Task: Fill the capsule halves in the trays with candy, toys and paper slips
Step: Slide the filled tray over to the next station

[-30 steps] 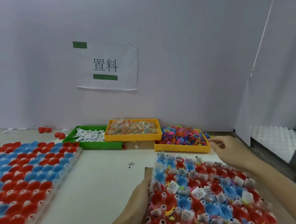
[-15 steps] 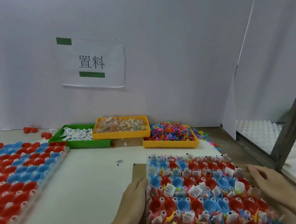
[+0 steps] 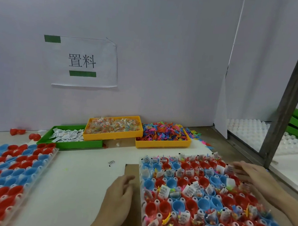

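The table [image 3: 82, 188] carries a tray [image 3: 209, 200] of red and blue capsule halves between the hands. The left hand [image 3: 118, 197] lies open, fingers relaxed, just beside its left edge; the right hand [image 3: 258, 180] rests flat and open over its far right corner. Beyond them sit bins of slips [image 3: 67, 136], candy [image 3: 114, 126] and toys [image 3: 162, 134].

Even, soft indoor light, no hard shadows.
Right hand [image 3: 253, 175] is motion-blurred; wide-angle distortion bends the far right edge; near corners look soft.
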`<state>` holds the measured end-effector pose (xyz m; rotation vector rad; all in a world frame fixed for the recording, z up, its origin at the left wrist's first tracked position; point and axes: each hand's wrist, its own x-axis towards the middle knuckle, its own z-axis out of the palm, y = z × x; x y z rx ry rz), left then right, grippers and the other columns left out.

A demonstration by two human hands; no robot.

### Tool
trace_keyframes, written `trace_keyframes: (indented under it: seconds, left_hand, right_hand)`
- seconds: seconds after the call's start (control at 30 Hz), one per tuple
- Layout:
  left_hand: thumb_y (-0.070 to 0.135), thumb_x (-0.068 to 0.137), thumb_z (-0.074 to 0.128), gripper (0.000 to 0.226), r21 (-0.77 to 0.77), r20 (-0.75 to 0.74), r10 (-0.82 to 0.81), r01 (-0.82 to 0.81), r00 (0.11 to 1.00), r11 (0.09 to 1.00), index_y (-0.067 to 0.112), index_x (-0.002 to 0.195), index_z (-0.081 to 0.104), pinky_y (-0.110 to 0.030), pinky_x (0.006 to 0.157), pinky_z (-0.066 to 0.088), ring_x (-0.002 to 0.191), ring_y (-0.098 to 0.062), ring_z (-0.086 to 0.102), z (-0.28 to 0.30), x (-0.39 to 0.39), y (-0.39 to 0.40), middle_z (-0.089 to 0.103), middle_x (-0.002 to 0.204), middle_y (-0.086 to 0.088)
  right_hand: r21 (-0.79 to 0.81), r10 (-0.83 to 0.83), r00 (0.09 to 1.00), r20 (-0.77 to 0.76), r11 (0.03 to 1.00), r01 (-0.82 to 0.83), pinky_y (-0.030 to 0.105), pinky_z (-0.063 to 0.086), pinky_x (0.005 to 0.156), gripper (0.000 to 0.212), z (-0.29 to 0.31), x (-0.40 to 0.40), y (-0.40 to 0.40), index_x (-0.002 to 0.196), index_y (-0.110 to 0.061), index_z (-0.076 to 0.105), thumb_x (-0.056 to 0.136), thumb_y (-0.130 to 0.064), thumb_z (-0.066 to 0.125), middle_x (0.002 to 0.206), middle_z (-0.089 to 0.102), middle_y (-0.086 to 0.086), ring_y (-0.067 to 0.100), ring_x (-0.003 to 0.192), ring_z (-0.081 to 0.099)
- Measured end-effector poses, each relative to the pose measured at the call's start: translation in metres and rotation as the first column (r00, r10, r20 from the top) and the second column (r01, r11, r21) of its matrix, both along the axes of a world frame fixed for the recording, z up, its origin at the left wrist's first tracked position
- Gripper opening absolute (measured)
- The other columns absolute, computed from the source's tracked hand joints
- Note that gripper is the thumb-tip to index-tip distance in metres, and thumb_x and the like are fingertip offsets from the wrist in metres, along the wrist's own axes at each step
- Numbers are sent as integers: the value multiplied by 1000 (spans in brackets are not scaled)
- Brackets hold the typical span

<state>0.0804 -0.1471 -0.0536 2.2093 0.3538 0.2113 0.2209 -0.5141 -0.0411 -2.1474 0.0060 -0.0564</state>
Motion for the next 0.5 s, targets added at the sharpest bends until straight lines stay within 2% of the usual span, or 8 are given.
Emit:
trace_keyframes:
  seconds: [0.03,0.1,0.17,0.27,0.33,0.4,0.5]
  left_hand:
    - [31,105,38,34,167,-4,-44,44,999,985,33,139,45,-21,106,37,133,-7,40,-3,1,6,40,152,8]
    - [42,105,33,51,430,-84,-150,171,985,886,36,154,21,-29,119,20,149,-9,17,-9,4,17,12,164,12]
    - [51,103,23,59,543,-191,-202,275,961,793,37,157,4,-33,123,8,152,-9,1,-14,6,23,-5,165,12]
    - [57,101,13,63,607,-258,-205,323,944,726,33,157,-4,-34,123,1,151,-8,-5,-22,7,24,-10,165,7]
    - [58,100,12,64,620,-262,-192,317,946,718,33,157,-5,-35,123,1,152,-9,-4,-23,8,22,-9,165,6]
    - [58,100,11,64,629,-264,-177,309,948,713,33,157,-6,-35,123,1,152,-10,-4,-24,8,20,-9,165,5]
    - [60,100,11,64,642,-261,-142,281,955,713,34,157,-4,-37,123,2,152,-15,-5,-24,8,17,-7,166,3]
  right_hand:
    - [-83,-11,1000,21,996,13,47,44,105,34,-1,2,-5,129,-15,61,107,-26,39,130,63,9,24,117,58]
    - [-267,-19,999,35,963,27,41,40,104,35,-4,4,-15,136,-14,57,107,-16,39,135,59,9,21,119,53]
    - [-385,23,1000,-2,923,-22,38,41,102,38,-8,5,-25,142,-15,52,106,-12,40,139,57,9,19,119,53]
    - [-511,95,993,-73,851,-119,37,35,113,44,-18,3,-33,148,-19,43,104,-20,48,149,49,5,20,134,47]
    - [-518,89,995,-37,850,-95,37,36,112,47,-22,3,-36,147,-19,44,101,-25,54,148,50,4,20,133,48]
    - [-479,47,998,37,877,-24,38,41,107,49,-22,5,-36,143,-16,49,97,-27,61,142,56,7,21,124,54]
    - [-390,-3,997,71,920,31,31,49,92,51,-17,8,-35,137,-13,56,91,-31,70,125,67,7,15,99,60]
